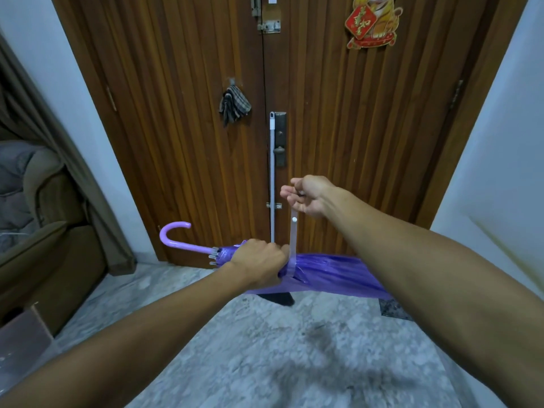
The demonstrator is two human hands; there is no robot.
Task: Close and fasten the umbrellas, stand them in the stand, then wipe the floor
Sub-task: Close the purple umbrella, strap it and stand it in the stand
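A folded purple umbrella [332, 273] lies crosswise in front of me, its curved lilac handle [173, 235] pointing left. My left hand [257, 262] grips the bunched canopy close to the handle end. My right hand [306, 195] pinches the end of the pale fastening strap [293, 240] and holds it straight up from the canopy; a white snap button shows on the strap. The umbrella's tip end is hidden behind my right forearm.
A brown wooden double door [191, 113] stands straight ahead, with a pale mop pole [272, 178] leaning on it and a checked cloth [234, 104] hanging from a hook. A brown armchair [44, 219] stands at left. The marble floor [265, 348] has dark smudges; a dark object [278, 298] lies under the umbrella.
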